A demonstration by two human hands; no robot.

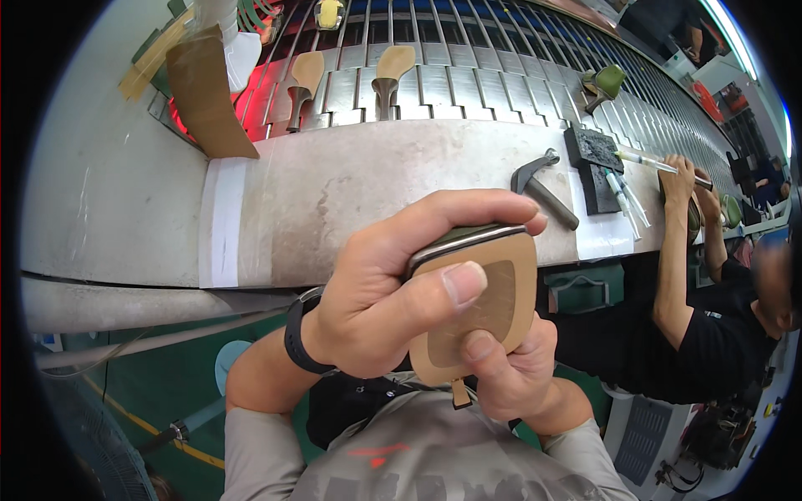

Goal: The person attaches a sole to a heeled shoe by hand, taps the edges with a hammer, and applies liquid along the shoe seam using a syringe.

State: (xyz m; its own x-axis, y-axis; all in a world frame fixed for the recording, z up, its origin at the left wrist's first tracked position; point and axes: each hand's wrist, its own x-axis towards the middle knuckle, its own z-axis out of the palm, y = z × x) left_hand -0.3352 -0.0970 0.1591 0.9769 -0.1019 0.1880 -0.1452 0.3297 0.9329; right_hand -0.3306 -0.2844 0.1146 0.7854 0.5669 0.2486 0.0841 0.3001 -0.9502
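Both my hands grip a shoe in front of my chest, its tan sole (pixel 494 288) with a darker brown middle patch facing up. My left hand (pixel 376 284), with a dark band at the wrist, wraps over the far end and dark olive edge; its thumb presses on the sole. My right hand (pixel 518 367) closes round the near end, thumb on the sole's lower part. A small tan tab (pixel 459 393) sticks out below the sole. Beyond my hands, a hammer (pixel 547 190) with a dark head lies on the pale worktop (pixel 334 179).
On the metal slat conveyor (pixel 476 79) lie two tan-soled shoes (pixel 393 67) and a green one (pixel 608 81). Black blocks (pixel 595 167) and syringes (pixel 622 196) sit at the right. Nearby, a co-worker's hands (pixel 678 179) hold another syringe. Brown cardboard (pixel 205 92) stands at left.
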